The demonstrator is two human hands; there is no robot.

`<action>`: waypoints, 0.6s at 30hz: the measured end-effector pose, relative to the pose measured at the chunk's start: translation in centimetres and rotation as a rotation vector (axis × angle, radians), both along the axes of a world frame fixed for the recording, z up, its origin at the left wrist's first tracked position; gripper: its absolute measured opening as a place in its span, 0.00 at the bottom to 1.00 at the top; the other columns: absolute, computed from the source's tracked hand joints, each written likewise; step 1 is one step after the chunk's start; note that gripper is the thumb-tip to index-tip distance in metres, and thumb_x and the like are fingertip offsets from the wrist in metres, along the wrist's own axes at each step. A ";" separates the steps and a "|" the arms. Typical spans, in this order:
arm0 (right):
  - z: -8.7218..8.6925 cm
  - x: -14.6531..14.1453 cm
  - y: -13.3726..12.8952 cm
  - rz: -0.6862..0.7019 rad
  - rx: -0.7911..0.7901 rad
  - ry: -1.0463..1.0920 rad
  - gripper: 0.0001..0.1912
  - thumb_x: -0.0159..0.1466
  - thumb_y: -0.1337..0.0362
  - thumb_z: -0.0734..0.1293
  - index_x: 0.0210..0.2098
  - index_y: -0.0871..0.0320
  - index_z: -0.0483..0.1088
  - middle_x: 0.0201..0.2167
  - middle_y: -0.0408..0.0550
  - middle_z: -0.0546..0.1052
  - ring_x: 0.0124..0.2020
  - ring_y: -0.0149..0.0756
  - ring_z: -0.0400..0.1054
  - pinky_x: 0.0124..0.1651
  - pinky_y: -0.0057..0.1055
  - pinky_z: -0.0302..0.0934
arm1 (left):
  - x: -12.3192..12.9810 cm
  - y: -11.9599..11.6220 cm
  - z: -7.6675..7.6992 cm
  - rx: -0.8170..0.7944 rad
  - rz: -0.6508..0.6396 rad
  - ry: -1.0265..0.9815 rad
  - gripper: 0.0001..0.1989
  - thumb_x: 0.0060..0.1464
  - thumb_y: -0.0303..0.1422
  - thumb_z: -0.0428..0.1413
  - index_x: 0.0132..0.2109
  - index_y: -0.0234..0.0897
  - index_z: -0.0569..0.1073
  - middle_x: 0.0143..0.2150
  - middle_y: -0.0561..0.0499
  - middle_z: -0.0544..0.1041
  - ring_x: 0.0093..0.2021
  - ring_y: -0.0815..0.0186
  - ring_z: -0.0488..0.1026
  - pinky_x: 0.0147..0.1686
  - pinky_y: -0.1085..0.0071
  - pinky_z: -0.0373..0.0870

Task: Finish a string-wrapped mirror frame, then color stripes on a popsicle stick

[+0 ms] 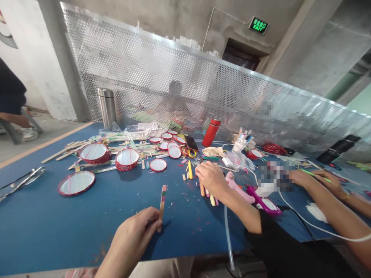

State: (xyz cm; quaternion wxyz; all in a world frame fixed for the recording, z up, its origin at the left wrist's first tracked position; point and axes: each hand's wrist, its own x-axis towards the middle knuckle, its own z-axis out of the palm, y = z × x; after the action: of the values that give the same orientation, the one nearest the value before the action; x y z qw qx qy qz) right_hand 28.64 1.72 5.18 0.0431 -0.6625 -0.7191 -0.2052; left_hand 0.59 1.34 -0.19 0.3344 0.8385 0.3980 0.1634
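Observation:
A flat wooden craft stick [162,202] with coloured bands near its top stands tilted in my left hand [140,227], pinched between thumb and fingers just above the blue table. My right hand [213,178] reaches out with curled fingers over a small group of crayons. An orange crayon [202,189] lies right beneath its fingertips, and a pale yellow crayon [212,200] is beside it. Whatever the fingertips grip is hidden. Just left of that hand lies a yellow crayon [190,170]. A pink glue gun [239,189] is to the right of my wrist.
Red-rimmed round discs [77,183] and loose sticks [65,148] spread over the left and back. A steel flask [106,108] and a red flask [211,132] stand near the perforated metal screen [145,77]. Another person's arms [324,197] work at the right, near white cables.

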 end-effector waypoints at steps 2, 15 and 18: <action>-0.5 -0.1 0.8 0.038 -0.057 -0.062 0.06 0.66 0.69 0.63 0.32 0.57 0.70 0.32 0.47 0.76 0.38 0.39 0.65 0.38 0.33 0.49 | 0.1 -0.1 0.2 0.007 0.012 0.008 0.11 0.59 0.37 0.45 0.32 0.43 0.70 0.31 0.56 0.78 0.31 0.68 0.73 0.32 0.75 0.62; -2.0 1.3 5.3 0.217 -0.197 -0.352 0.12 0.68 0.74 0.56 0.38 0.62 0.71 0.35 0.54 0.76 0.39 0.38 0.64 0.39 0.33 0.49 | 0.3 -0.5 0.3 0.001 0.020 0.005 0.11 0.59 0.35 0.45 0.31 0.42 0.69 0.31 0.55 0.78 0.33 0.67 0.74 0.33 0.74 0.62; -1.8 1.6 5.2 0.274 -0.204 -0.384 0.13 0.68 0.74 0.56 0.37 0.61 0.71 0.34 0.53 0.76 0.37 0.38 0.65 0.37 0.34 0.48 | 0.2 -0.5 0.4 -0.001 0.018 0.000 0.11 0.59 0.35 0.45 0.31 0.42 0.69 0.32 0.55 0.78 0.34 0.67 0.74 0.33 0.75 0.62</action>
State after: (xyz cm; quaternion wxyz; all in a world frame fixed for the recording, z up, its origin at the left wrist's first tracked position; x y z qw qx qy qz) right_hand 30.20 6.97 3.37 -0.1336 -0.5086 -0.8142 -0.2459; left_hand 0.83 0.88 0.17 0.3333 0.8347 0.4056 0.1662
